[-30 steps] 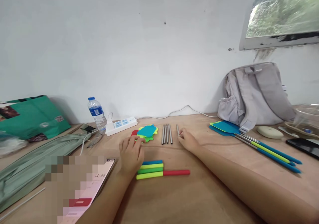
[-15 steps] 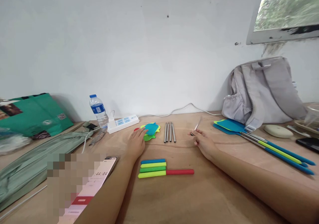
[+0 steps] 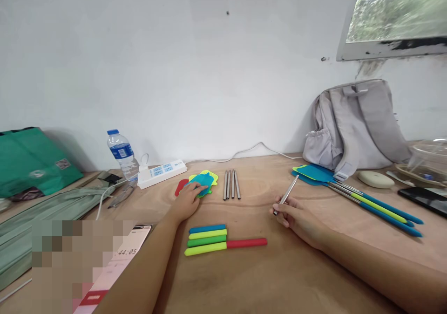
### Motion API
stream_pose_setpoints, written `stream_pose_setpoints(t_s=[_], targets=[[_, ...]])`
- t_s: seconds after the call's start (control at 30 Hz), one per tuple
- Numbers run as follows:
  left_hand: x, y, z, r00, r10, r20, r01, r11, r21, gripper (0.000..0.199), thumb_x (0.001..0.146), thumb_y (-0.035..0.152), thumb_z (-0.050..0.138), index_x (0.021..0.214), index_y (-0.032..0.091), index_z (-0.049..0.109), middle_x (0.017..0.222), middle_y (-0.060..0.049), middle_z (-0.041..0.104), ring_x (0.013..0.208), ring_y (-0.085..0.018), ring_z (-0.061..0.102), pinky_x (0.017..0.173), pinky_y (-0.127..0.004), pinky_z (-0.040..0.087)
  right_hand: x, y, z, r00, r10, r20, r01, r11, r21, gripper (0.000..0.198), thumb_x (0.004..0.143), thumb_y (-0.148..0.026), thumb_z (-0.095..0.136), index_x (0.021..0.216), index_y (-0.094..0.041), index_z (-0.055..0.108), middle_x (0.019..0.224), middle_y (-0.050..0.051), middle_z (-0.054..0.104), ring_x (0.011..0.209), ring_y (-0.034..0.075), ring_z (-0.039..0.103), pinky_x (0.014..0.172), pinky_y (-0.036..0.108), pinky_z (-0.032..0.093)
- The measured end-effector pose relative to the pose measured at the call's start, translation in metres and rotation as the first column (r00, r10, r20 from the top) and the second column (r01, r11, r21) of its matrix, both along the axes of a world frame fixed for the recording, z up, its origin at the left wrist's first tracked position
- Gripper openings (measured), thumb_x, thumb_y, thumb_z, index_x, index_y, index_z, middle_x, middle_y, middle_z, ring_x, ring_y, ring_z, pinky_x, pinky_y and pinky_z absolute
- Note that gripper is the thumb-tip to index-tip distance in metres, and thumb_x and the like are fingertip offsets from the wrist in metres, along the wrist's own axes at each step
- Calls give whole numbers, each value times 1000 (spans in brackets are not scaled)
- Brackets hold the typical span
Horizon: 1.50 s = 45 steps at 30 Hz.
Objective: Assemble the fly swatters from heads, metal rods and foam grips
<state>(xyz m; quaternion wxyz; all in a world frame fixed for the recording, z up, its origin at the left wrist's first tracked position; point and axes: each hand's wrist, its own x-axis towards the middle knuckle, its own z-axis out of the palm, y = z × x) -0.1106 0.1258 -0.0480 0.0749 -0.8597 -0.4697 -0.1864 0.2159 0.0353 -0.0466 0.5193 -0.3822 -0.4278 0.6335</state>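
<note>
My left hand [image 3: 187, 201] lies over a small pile of flat plastic fly swatter heads, its fingers stretched out on the blue head [image 3: 202, 183]. A yellow-green head [image 3: 213, 177] shows beneath it, and a red head [image 3: 180, 186] pokes out to the left. Between the thumb and fingers of my right hand [image 3: 296, 217] is a thin metal tube [image 3: 289, 191], tilted up and away. Several similar tubes [image 3: 233, 185] lie side by side between my hands. Nearer me, blue, yellow, green and red handles [image 3: 207, 241] lie in a stack of rows.
Assembled fly swatters [image 3: 370, 202] lie at the right, before a grey backpack [image 3: 356, 123]. A power strip [image 3: 162, 173] and water bottle [image 3: 122, 153] stand at back left. A phone [image 3: 118, 262] lies by my left forearm; a white oval case [image 3: 376, 180] sits right.
My right hand has come nearer to me, and the metal tube in it now points up more plainly. More of the red head shows beside my left hand. The view has shifted slightly.
</note>
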Motion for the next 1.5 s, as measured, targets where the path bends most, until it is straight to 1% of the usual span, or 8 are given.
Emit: stream_pose_setpoints(t_s=[0.3,0.7,0.93,1.0,1.07,1.2,1.3,1.5], targets=[[3,-3,4,997,-42,66,44,999,-24,37,68,9,37,96,22,58,111,-4,55,108,-22,46,97,-41,31,-1,-9,0,978,89,188,-95,995,25,33,63,-32,69,81,-21,44,67,-2,63,41,6,40,44,22,26],[7,-11,5,980,-65,187,81,994,-80,42,86,22,30,125,22,45,123,-7,49,112,-22,45,96,-38,34,0,-10,6,975,135,176,-142,989,28,27,62,-32,69,73,-19,48,62,-3,59,41,6,39,45,22,27],[14,-15,10,900,-69,430,110,992,-69,42,81,13,34,118,20,52,122,-6,52,114,-21,45,100,-38,31,4,-3,1,972,201,119,-201,980,-15,43,75,-62,41,60,-21,42,44,-4,43,40,9,32,41,24,22],[20,-17,12,834,-55,549,84,996,-28,38,83,16,35,119,20,49,123,-7,51,117,-21,43,102,-39,28,4,-1,1,970,198,140,-201,980,8,48,76,-66,33,58,-22,40,39,-6,33,37,9,24,41,24,20],[27,-20,14,698,-32,715,29,999,16,36,86,24,37,121,20,44,124,-8,50,118,-22,41,102,-39,27,3,0,1,974,175,144,-182,983,36,49,77,-67,31,60,-22,39,35,-8,25,36,9,17,40,24,19],[42,-22,14,248,16,969,40,999,-27,33,82,37,48,111,23,44,110,-5,59,104,-19,54,92,-34,41,6,5,1,988,64,138,-82,988,130,41,79,-63,34,73,-23,44,34,-10,20,35,9,15,41,23,19],[51,-21,11,16,134,991,188,973,-134,33,73,39,60,98,21,49,90,-2,65,85,-17,62,77,-31,49,14,12,0,963,-1,269,-66,968,242,36,81,-59,37,81,-24,44,38,-11,25,35,9,24,41,23,24],[59,-26,9,-96,368,925,458,841,-288,30,63,23,70,88,18,53,70,1,66,62,-14,63,59,-27,52,25,20,-2,746,-191,638,-150,885,440,28,81,-48,46,93,-23,51,59,-5,42,50,11,41,48,25,33]])
